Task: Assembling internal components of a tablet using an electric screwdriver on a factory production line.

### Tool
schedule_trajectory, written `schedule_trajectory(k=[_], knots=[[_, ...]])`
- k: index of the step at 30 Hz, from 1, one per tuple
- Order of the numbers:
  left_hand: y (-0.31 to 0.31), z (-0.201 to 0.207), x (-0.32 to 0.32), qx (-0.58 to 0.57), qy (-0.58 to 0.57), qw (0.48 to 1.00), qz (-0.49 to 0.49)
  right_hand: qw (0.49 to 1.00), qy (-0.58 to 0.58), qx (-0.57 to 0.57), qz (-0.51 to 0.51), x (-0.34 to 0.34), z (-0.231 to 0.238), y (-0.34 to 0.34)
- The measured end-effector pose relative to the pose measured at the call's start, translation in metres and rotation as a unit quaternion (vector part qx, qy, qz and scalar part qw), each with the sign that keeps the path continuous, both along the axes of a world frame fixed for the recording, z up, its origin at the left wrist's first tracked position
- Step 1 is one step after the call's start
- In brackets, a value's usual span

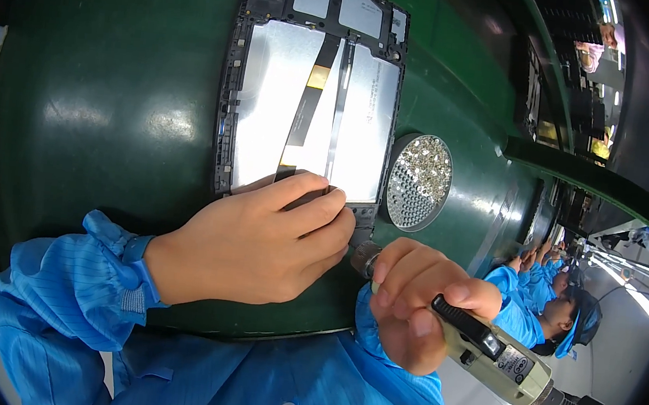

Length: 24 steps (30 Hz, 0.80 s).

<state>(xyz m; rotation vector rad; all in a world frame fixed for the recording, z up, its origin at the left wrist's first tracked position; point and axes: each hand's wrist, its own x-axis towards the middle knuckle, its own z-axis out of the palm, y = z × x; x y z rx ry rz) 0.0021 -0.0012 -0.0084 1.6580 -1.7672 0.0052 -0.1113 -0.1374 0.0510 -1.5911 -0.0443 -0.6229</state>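
Two hands were engaged near the centre of the frame. The left hand [258,239] lay over the lower end of the flat device [321,120], upper centre on the green worktop [70,170], fingers curled close together; whether they pinched a part could not be told. The right hand [423,310], lower right of centre, was wrapped around a powered screwdriver [504,364], its nose near the device's lower right corner. A round dish [420,226] of small metal parts [428,166] stood right of the device. Step in hand, by judgement: steadying for fastening. The next move called for bit alignment.
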Motion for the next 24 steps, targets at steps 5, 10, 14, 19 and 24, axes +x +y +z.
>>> schedule_trajectory(k=[5,10,14,19,24], knots=[[-0.002,0.0,-0.003,0.005,-0.005,1.0,0.009,1.0,0.002,0.006,0.005,-0.003,-0.001,-0.003],[-0.005,-0.001,-0.006,0.005,-0.007,1.0,0.01,0.999,-0.031,0.021,0.007,-0.006,-0.005,-0.009],[-0.008,-0.003,-0.009,0.004,-0.006,1.0,0.004,1.0,-0.021,0.021,0.008,-0.011,-0.005,-0.012],[0.001,0.004,-0.007,0.013,-0.021,1.0,0.002,1.0,0.005,0.015,0.018,-0.009,0.001,-0.003],[0.002,0.001,-0.004,-0.001,-0.006,1.0,-0.007,1.0,-0.001,0.023,0.011,-0.007,-0.001,-0.002]])
